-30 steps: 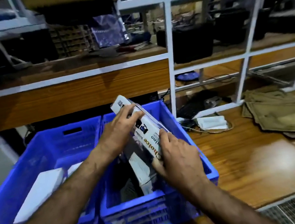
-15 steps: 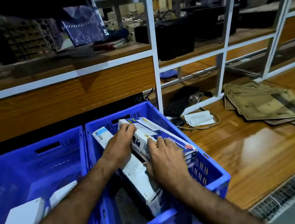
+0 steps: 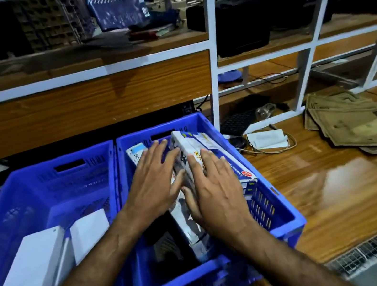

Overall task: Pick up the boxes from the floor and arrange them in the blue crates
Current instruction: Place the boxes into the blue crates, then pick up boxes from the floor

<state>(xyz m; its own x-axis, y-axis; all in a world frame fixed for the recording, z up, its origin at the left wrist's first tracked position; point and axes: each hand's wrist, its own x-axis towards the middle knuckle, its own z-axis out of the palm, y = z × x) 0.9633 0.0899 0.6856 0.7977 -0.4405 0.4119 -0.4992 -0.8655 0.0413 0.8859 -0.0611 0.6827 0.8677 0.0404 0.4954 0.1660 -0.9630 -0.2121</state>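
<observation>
Two blue crates stand side by side on the wooden floor. In the right crate [image 3: 273, 206] several printed white boxes stand on edge. My right hand [image 3: 218, 188] lies flat with fingers spread on top of the printed box [image 3: 189, 146] nearest the right wall. My left hand [image 3: 154, 181] rests open against that box's left side, partly covering another box [image 3: 135, 155] behind it. The left crate [image 3: 40, 194] holds two plain white boxes [image 3: 28, 267].
A white-framed wooden shelf unit [image 3: 207, 38] rises right behind the crates. On the floor to the right lie a white adapter with cable [image 3: 266, 140], a keyboard [image 3: 236, 121] and flattened cardboard [image 3: 361, 127]. A metal floor grate [image 3: 368, 252] runs along the near edge.
The tilted box I was holding has gone down into the right crate beside the other boxes. Both hands have flattened out on top of it.
</observation>
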